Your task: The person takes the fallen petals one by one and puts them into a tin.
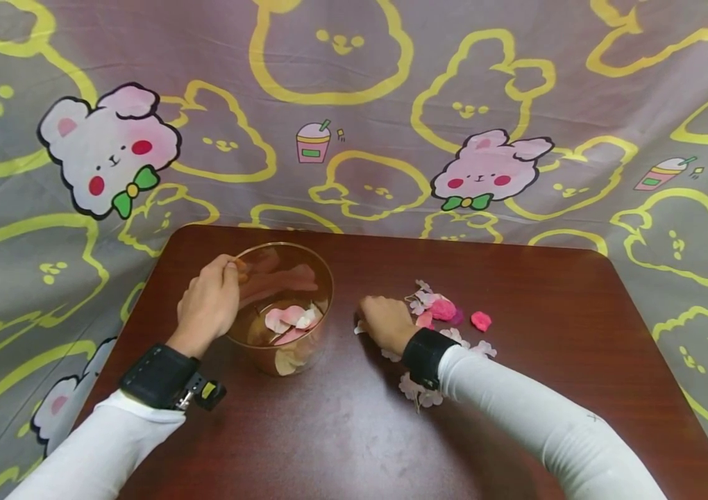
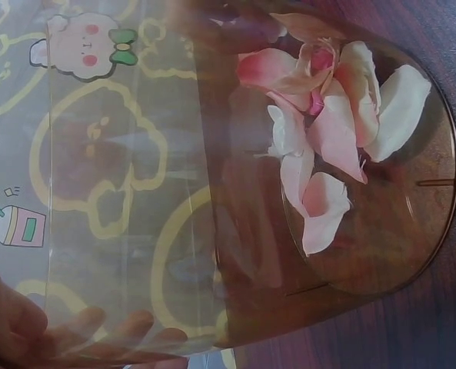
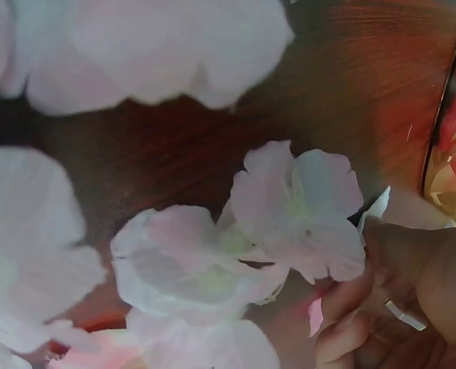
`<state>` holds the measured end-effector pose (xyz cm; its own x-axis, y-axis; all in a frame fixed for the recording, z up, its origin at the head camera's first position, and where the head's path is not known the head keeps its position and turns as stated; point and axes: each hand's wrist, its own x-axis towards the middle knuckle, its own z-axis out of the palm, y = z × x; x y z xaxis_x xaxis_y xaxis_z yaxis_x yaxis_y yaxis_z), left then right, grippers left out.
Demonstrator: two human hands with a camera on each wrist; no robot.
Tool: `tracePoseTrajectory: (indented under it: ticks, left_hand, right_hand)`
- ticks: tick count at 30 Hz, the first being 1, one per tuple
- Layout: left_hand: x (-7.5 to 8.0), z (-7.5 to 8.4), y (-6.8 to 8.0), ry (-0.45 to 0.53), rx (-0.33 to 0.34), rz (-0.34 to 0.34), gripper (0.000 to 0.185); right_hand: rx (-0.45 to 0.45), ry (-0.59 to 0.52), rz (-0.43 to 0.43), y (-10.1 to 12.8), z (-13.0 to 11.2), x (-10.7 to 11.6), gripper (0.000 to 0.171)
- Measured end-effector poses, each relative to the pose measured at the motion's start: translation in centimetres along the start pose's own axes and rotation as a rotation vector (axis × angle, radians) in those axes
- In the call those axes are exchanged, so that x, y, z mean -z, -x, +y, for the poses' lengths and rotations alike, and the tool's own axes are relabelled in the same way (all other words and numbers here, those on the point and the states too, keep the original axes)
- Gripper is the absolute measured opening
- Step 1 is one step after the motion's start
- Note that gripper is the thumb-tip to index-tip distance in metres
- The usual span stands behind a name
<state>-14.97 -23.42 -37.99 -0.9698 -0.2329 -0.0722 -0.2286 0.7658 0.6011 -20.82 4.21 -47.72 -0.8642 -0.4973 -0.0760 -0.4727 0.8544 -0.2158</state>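
I grip the clear amber round plastic bucket (image 1: 260,360) in my left hand (image 1: 210,298) on the brown wood-grain tabletop (image 1: 329,430), while my right hand (image 1: 388,321) pinches, ideally lightly to avoid creasing, a thin white petal (image 3: 377,207) beside pale-pink ruffled blossoms (image 3: 301,219).

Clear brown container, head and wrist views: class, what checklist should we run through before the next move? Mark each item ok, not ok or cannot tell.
1. Container held by the left hand: ok.
2. Container's mouth uncovered: ok.
3. Petals inside the container: ok.
4. Right hand pinching a white piece: ok.
5. Table free of loose flowers: not ok; pale blossoms and bright pink pieces lie there.
6. Exact petal count inside: cannot tell; they overlap.
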Motion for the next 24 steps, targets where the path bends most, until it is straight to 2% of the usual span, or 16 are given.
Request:
tracePoseTrajectory:
  ticks: [5, 12, 18, 24]
  left_hand:
    - [-0.1, 0.0, 0.1, 0.004, -0.007, 0.01, 0.051]
    - [-0.1, -0.1, 0.1, 0.01, -0.016, 0.016, 0.051]
    - [-0.2, 0.0, 0.1, 0.008, -0.01, 0.017, 0.051]
    - [-0.1, 0.1, 0.1, 0.006, -0.009, 0.017, 0.051]
  right_hand:
    - [0.011, 0.03, 0.022, 0.2, -0.1, -0.3, 0.01]
    - [0.018, 0.065, 0.006, 0.2, -0.4, -0.6, 0.011]
    - [-0.016, 0.005, -0.022, 0.3, -0.7, -0.4, 0.013]
    - [0.008, -0.082, 0.01, 0.0, -1.0, 0.5, 0.016]
